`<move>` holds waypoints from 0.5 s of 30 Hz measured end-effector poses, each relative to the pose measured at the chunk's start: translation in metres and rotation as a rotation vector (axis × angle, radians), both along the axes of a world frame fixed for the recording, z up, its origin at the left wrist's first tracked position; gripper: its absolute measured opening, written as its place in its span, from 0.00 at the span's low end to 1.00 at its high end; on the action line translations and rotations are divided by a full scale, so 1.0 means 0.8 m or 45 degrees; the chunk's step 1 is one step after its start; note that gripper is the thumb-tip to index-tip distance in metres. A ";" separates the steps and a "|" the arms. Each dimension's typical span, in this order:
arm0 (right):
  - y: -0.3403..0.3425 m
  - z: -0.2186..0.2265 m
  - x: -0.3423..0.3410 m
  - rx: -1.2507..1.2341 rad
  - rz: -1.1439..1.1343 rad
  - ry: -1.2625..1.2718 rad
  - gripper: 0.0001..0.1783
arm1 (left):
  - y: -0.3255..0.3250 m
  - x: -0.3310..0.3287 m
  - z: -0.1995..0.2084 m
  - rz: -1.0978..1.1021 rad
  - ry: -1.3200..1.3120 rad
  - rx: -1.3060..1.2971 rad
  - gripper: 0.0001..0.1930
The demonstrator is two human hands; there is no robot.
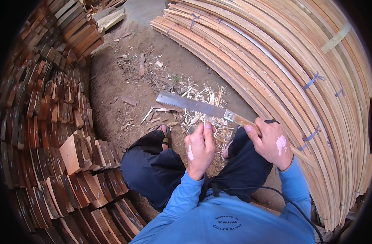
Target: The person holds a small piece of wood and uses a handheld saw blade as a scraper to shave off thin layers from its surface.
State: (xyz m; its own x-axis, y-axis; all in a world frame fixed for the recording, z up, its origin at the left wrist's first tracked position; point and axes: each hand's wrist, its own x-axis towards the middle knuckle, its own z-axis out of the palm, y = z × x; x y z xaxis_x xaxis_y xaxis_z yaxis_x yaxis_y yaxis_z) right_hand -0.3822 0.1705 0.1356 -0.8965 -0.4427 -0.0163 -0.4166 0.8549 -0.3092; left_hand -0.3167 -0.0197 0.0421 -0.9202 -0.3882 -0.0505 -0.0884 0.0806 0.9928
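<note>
My right hand [273, 142] is wrapped round the wooden handle of a handsaw [190, 105]. The saw's long metal blade points to the left, its toothed edge facing down toward me. A metal collar joins blade and handle. Just below the blade, near the collar, my left hand [201, 146] is closed in a pinch. A small pale tip [208, 119] shows above its thumb and fingers, close to the toothed edge. What that piece is, and whether it touches the teeth, I cannot make out.
Stacked short wooden blocks [78, 154] rise along my left. Long thin wooden strips [251, 53], tied in bundles with bluish bands, curve along the right. Wood shavings [194, 91] and splinters litter the dirt ground [112, 85] in front of my feet. A dark cable [275, 189] crosses my shirt.
</note>
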 end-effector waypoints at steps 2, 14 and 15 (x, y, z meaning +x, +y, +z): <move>0.002 0.007 0.008 0.012 0.048 -0.007 0.25 | -0.003 -0.001 -0.015 0.054 0.062 -0.159 0.13; 0.006 -0.023 -0.006 0.098 0.055 0.068 0.27 | 0.000 -0.005 -0.027 0.116 -0.005 -0.216 0.14; 0.006 -0.027 -0.008 0.103 0.054 0.083 0.27 | -0.001 -0.006 -0.028 0.121 -0.017 -0.199 0.14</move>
